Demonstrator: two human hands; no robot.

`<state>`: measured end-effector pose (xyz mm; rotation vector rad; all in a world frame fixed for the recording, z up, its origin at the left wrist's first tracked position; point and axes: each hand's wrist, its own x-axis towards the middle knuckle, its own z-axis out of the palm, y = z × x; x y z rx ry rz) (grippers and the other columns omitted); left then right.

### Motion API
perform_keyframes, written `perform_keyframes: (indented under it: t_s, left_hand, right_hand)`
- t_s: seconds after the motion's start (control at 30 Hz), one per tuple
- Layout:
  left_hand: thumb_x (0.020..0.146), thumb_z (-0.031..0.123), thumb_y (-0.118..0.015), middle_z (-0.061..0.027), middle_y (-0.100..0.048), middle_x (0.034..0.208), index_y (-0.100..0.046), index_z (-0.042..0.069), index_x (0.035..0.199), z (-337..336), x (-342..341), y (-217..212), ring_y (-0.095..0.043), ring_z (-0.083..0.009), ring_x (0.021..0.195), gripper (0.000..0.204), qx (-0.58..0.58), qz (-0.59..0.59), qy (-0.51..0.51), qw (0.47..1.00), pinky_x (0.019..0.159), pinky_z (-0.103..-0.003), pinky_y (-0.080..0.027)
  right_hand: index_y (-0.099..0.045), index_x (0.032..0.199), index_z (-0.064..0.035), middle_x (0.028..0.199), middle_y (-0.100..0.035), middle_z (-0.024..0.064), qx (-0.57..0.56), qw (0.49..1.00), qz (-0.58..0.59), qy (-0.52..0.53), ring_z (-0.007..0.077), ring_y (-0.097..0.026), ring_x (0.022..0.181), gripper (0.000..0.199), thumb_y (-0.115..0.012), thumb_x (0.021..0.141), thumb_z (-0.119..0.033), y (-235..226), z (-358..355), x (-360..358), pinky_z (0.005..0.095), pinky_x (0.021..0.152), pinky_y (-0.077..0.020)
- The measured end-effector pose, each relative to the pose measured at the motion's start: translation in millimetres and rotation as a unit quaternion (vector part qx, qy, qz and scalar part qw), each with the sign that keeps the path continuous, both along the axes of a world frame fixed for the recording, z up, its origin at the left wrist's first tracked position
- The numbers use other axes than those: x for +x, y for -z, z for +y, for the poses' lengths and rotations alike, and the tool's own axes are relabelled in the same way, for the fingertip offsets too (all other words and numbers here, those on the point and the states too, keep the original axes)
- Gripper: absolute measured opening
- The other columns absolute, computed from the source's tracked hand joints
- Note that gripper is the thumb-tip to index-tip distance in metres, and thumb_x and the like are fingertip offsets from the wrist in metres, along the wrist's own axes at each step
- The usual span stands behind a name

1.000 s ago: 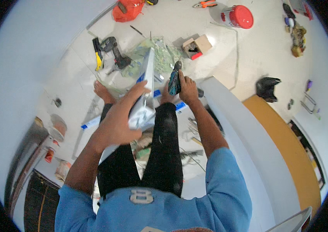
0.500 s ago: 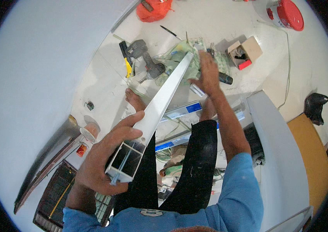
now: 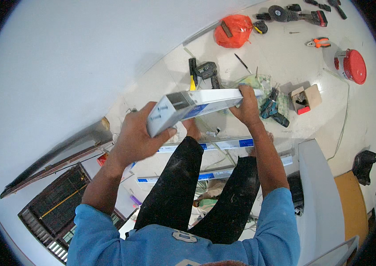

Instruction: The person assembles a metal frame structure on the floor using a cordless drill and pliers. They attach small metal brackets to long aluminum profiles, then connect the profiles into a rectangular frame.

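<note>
A long white metal box profile (image 3: 218, 95), with a blue label along its side, is raised in front of my knees. Around its left end, where bolts stick out of an end plate, my left hand (image 3: 140, 136) is closed with the thumb below. My right hand (image 3: 247, 107) grips the profile near its other end, fingers over the top. Beyond that end lies a teal and black cordless drill (image 3: 269, 106) on the floor by a patterned green cloth (image 3: 259, 81). A grey power drill (image 3: 206, 71) and a yellow and black tool (image 3: 193, 74) lie behind the profile.
Two more labelled white profiles (image 3: 223, 145) lie on the floor around my legs. At the right sit an open cardboard box (image 3: 310, 96) and a red-lidded bucket (image 3: 355, 66). Farther back are an orange bag (image 3: 233, 32), an angle grinder (image 3: 281, 14) and orange-handled pliers (image 3: 319, 42).
The profile has swung from pointing away from me to lying nearly crosswise. My right hand, beside its far end before, now grips it. The view has shifted, showing more floor tools.
</note>
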<state>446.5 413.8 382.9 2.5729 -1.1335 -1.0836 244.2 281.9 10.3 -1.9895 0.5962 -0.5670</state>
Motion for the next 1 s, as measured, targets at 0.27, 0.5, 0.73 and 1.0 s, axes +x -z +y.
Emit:
perform_keyframes:
  t_s: [0.27, 0.5, 0.73, 1.0]
  left_hand:
    - [0.086, 0.031, -0.088, -0.027, -0.079, 0.113, -0.064, -0.003, 0.141, 17.0, 66.1, 33.0, -0.08, -0.034, 0.1, 0.069, -0.017, 0.086, -0.022, 0.996, 0.091, -0.045, -0.061]
    - [0.084, 0.037, -0.09, -0.0126, -0.077, 0.111, -0.069, -0.001, 0.134, 2.2, 104.2, 160.2, -0.071, -0.0199, 0.103, 0.066, -0.047, 0.308, -0.061, 0.948, 0.095, -0.037, -0.054]
    - [0.083, 0.038, -0.09, -0.0142, -0.078, 0.11, -0.072, -0.003, 0.127, -10.5, 127.0, 290.4, -0.072, -0.0203, 0.103, 0.063, -0.03, 0.256, 0.011, 0.966, 0.093, -0.038, -0.056]
    - [0.086, 0.039, -0.088, -0.0175, -0.078, 0.113, -0.072, -0.003, 0.13, -18.1, 140.2, 398.0, -0.074, -0.0252, 0.103, 0.063, -0.025, 0.242, 0.011, 0.97, 0.095, -0.041, -0.057]
  right_hand:
    - [-0.058, 0.129, -0.0006, 0.118, -0.063, 0.0238, 0.046, 0.989, 0.105, 0.096, 0.0455, -0.062, 0.112, 0.071, -0.087, 0.066, -0.01, -44.2, -5.8, -70.3, 0.0512, 0.1, -0.0519]
    - [-0.06, 0.129, 0.0016, 0.119, -0.067, 0.0248, 0.118, 0.932, 0.237, 0.248, 0.0451, -0.066, 0.115, 0.069, -0.087, 0.068, -0.015, -82.0, -1.1, -138.0, 0.0538, 0.103, -0.0528]
    - [-0.057, 0.124, -0.001, 0.106, -0.07, 0.0207, 0.101, 0.912, 0.272, 0.291, 0.0366, -0.071, 0.097, 0.057, -0.081, 0.072, -0.009, -89.6, 6.7, -180.1, 0.0473, 0.092, -0.0578]
    - [-0.056, 0.123, 0.0, 0.106, -0.07, 0.0213, 0.106, 0.9, 0.312, 0.286, 0.0356, -0.071, 0.096, 0.058, -0.082, 0.072, -0.009, -65.4, 30.7, -179.0, 0.0481, 0.091, -0.0578]
